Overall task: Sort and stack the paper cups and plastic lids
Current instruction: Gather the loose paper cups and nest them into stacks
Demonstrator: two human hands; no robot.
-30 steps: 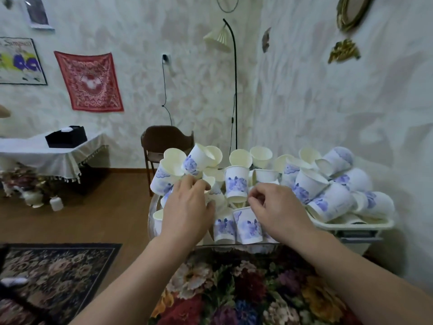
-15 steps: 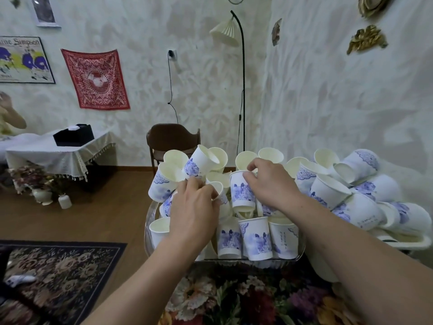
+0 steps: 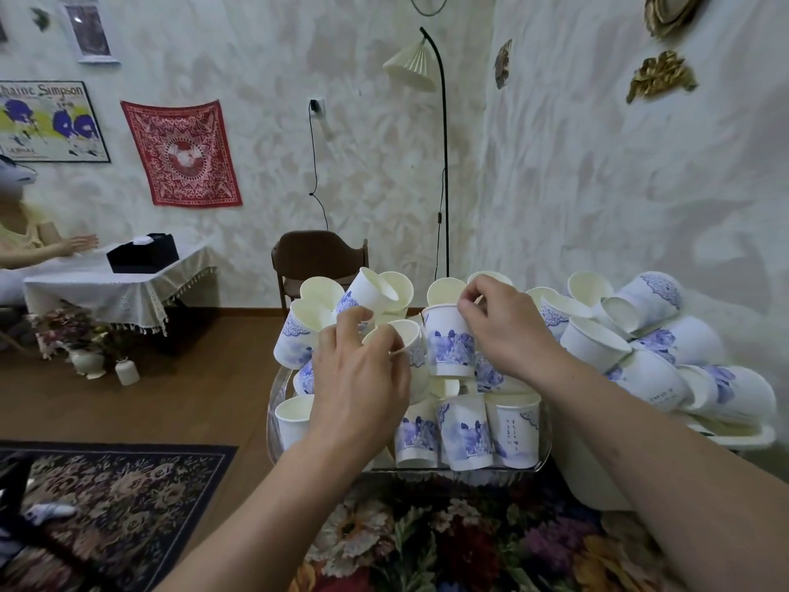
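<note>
We've barely started: our left hand [image 3: 358, 395] grips a tilted cup [image 3: 399, 337], our right hand [image 3: 508, 335] pinches an upright cup [image 3: 448, 343] just beside it. Beyond both, the pile [image 3: 640, 343] sits unsorted; no lids visible.

Cups crowd the clear tray [image 3: 273, 403] rim to rim, no gap between them. White tray [image 3: 751, 435] at 3 o'clock heaped too. Both hands come in from 6 o'clock over the floral cloth [image 3: 427, 544], the open approach. Chair [image 3: 318, 260] and lamp pole [image 3: 445, 164] stand at 12, wall at 2.
</note>
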